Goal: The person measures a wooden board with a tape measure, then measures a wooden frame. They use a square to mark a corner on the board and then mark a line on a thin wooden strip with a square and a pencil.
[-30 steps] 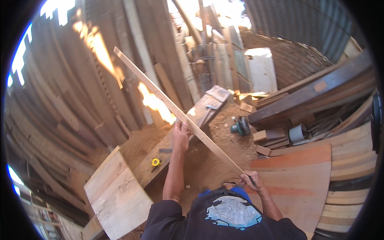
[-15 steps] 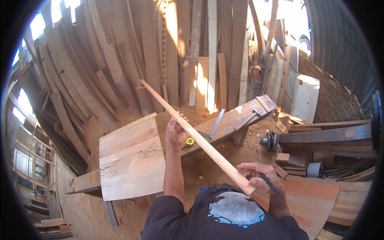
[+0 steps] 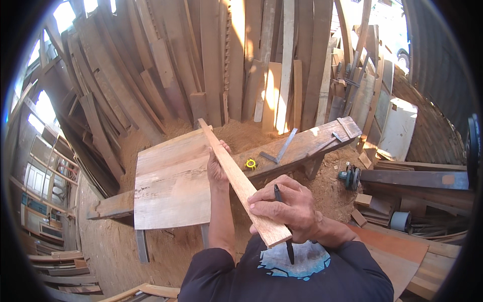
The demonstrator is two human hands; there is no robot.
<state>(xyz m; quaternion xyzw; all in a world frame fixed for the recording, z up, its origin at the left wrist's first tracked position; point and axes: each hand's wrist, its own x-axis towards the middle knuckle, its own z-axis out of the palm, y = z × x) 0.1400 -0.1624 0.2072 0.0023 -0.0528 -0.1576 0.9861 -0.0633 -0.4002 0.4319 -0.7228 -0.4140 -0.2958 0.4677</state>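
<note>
A long, narrow wooden strip slants across in front of me, its near end close to my chest. My left hand is closed around it toward the far end. Closer in, my right hand grips the strip near its near end, fingers lying over the top face. A black pen is tucked between the fingers of that same hand, pointing down past the strip's edge. Left of my left forearm, a wide pale wooden panel rests across a thick beam.
On the plank bench lie a metal square and a yellow tape measure. A green power tool sits on the sawdust at right, beside stacked offcuts. Tall boards lean along the back.
The strip has come nearer and turned to point more directly away from me. My right hand has moved left and up over its near end, with the pen now upright.
</note>
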